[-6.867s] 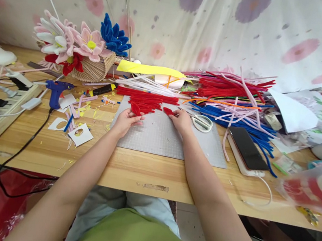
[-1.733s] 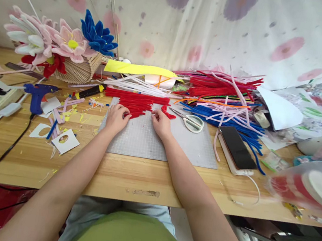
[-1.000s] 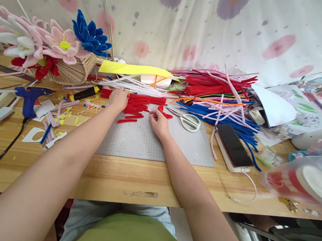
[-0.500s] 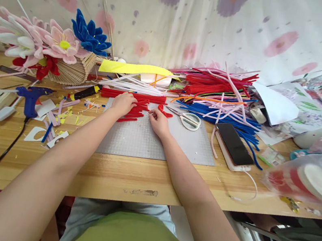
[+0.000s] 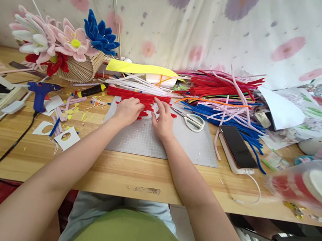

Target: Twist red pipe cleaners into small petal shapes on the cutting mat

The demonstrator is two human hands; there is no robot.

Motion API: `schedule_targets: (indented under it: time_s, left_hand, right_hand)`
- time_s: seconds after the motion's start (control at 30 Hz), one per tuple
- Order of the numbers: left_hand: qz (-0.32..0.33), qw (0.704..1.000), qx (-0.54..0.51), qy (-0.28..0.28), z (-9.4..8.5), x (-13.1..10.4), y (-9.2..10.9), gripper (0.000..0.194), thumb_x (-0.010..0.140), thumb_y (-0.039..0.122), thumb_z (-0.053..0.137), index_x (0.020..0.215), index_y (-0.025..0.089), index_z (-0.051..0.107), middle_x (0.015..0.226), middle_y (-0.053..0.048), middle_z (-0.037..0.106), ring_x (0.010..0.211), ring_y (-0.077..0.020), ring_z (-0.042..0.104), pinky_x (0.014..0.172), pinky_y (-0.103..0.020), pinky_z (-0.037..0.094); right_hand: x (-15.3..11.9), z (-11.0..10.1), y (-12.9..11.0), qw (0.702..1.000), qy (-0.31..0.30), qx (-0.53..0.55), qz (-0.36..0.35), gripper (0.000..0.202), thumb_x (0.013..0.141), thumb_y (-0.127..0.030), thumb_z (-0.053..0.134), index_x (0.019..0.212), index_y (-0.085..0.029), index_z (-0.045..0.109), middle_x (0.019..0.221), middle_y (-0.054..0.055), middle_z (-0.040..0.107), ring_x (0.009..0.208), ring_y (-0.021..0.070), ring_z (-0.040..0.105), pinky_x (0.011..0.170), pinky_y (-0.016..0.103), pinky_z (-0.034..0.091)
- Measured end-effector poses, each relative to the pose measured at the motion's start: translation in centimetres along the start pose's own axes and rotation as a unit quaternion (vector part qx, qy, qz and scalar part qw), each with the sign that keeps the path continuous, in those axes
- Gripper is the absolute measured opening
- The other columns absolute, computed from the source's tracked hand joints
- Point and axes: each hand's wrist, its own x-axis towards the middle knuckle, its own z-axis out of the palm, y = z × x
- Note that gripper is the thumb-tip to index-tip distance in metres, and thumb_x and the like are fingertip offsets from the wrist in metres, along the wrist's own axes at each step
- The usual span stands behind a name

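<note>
Red pipe cleaners (image 5: 139,95) lie in a row along the back of the grey cutting mat (image 5: 133,140), with shorter red pieces under and between my hands. My left hand (image 5: 129,110) rests on these short pieces, fingers bent down together over them; its fingertips are partly hidden. Close by on the right, my right hand (image 5: 162,120) has thumb and fingers apart, its fingertips reaching the red row. A bent red piece shows just past its right side. White-handled scissors (image 5: 194,123) lie on the mat to the right of that hand.
At left are a blue glue gun (image 5: 40,96), paper scraps (image 5: 67,137) and fuzzy flowers (image 5: 75,42). Behind the mat lie a yellow strip (image 5: 141,69) and heaped coloured pipe cleaners (image 5: 225,88). A phone (image 5: 238,147) and a bagged cup (image 5: 307,184) stand at right.
My right hand has moved forward to the red row and spread its fingers, now covering much of the bent red piece. My left hand lies lower over the short pieces. The view has shifted slightly.
</note>
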Motion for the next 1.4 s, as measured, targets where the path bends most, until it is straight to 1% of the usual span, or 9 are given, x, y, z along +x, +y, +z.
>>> schedule_targets:
  time_s: [0.2, 0.4, 0.47, 0.6, 0.73, 0.93, 1.17, 1.33, 1.4]
  left_hand:
    - [0.039, 0.999, -0.031, 0.004, 0.8, -1.8, 0.9, 0.033, 0.090, 0.026, 0.037, 0.105, 0.017, 0.065, 0.096, -0.011, 0.064, 0.095, -0.0235, 0.056, 0.084, -0.036, 0.041]
    - [-0.145, 0.965, -0.197, 0.098, 2.1, -3.7, -0.4, 0.028, 0.088, 0.025, 0.043, 0.104, 0.017, 0.065, 0.107, -0.010, 0.065, 0.103, -0.0218, 0.058, 0.091, -0.035, 0.043]
    - [-0.213, 0.917, -0.324, 0.093, 2.7, -3.9, -0.1, 0.025, 0.087, 0.024, 0.045, 0.101, 0.016, 0.065, 0.100, -0.010, 0.068, 0.095, -0.0205, 0.062, 0.088, -0.036, 0.046]
    - [-0.284, 0.742, -0.606, 0.049, 3.5, -3.5, 1.4, 0.023, 0.087, 0.025, 0.045, 0.098, 0.015, 0.063, 0.090, -0.007, 0.069, 0.079, -0.0158, 0.066, 0.078, -0.034, 0.053]
    - [-0.290, 0.676, -0.677, 0.020, 3.5, -3.6, 2.2, 0.018, 0.081, 0.024, 0.056, 0.093, 0.014, 0.065, 0.083, -0.003, 0.068, 0.072, -0.0109, 0.064, 0.074, -0.032, 0.056]
    - [-0.297, 0.678, -0.671, -0.027, 3.4, -4.0, 2.2, 0.028, 0.079, 0.030, 0.061, 0.103, 0.016, 0.065, 0.083, -0.002, 0.066, 0.062, -0.0078, 0.061, 0.060, -0.025, 0.056]
    - [-0.265, 0.740, -0.617, -0.027, 3.8, -4.1, 1.9, 0.028, 0.078, 0.025, 0.060, 0.102, 0.014, 0.068, 0.064, 0.000, 0.062, 0.044, -0.0038, 0.045, 0.041, -0.017, 0.038]
    - [-0.263, 0.763, -0.590, -0.040, 4.0, -4.4, 1.6, 0.029, 0.076, 0.025, 0.060, 0.102, 0.015, 0.069, 0.058, 0.002, 0.058, 0.039, -0.0035, 0.038, 0.040, -0.019, 0.033]
    - [-0.251, 0.766, -0.590, -0.048, 3.9, -4.4, 1.6, 0.029, 0.076, 0.027, 0.060, 0.102, 0.015, 0.068, 0.059, 0.002, 0.057, 0.041, -0.0043, 0.039, 0.041, -0.019, 0.034]
  right_hand:
    - [0.0, 0.6, 0.2, 0.995, -0.072, -0.059, -0.038, 0.024, 0.086, -0.030, 0.049, 0.099, -0.022, 0.067, 0.093, 0.009, 0.064, 0.093, 0.0228, 0.054, 0.085, 0.035, 0.041]
    - [0.3, 0.9, 0.9, 0.999, 0.010, 0.051, 0.012, 0.020, 0.083, -0.032, 0.052, 0.085, -0.020, 0.068, 0.086, 0.006, 0.063, 0.083, 0.0178, 0.054, 0.082, 0.032, 0.042]
    - [0.3, 1.2, 0.7, 0.991, 0.013, 0.123, 0.045, 0.019, 0.079, -0.034, 0.056, 0.081, -0.019, 0.066, 0.083, 0.005, 0.060, 0.074, 0.0150, 0.053, 0.073, 0.030, 0.044]
    - [0.2, 1.6, 0.0, 0.943, -0.090, 0.292, 0.132, 0.026, 0.071, -0.044, 0.062, 0.073, -0.019, 0.060, 0.063, -0.001, 0.051, 0.052, 0.0096, 0.043, 0.051, 0.026, 0.039]
    - [-0.1, 1.5, -0.6, 0.899, -0.169, 0.372, 0.157, 0.028, 0.066, -0.045, 0.065, 0.069, -0.018, 0.057, 0.054, -0.004, 0.049, 0.045, 0.0070, 0.038, 0.045, 0.023, 0.032]
    - [0.0, 1.9, -0.5, 0.890, -0.197, 0.382, 0.156, 0.026, 0.059, -0.037, 0.070, 0.062, -0.018, 0.053, 0.055, -0.004, 0.051, 0.051, 0.0073, 0.043, 0.051, 0.022, 0.035]
    - [0.2, 0.6, -0.4, 0.879, -0.261, 0.376, 0.133, 0.026, 0.061, -0.038, 0.071, 0.067, -0.016, 0.057, 0.059, -0.004, 0.053, 0.052, 0.0064, 0.040, 0.050, 0.022, 0.031]
    - [0.5, -0.3, 0.2, 0.847, -0.219, 0.436, 0.209, 0.033, 0.064, -0.044, 0.069, 0.061, -0.017, 0.050, 0.047, -0.008, 0.034, 0.043, 0.0041, 0.026, 0.042, 0.021, 0.017]
    - [0.6, -0.3, 0.5, 0.832, -0.248, 0.447, 0.215, 0.034, 0.062, -0.044, 0.071, 0.062, -0.017, 0.050, 0.047, -0.009, 0.032, 0.042, 0.0035, 0.023, 0.042, 0.020, 0.014]
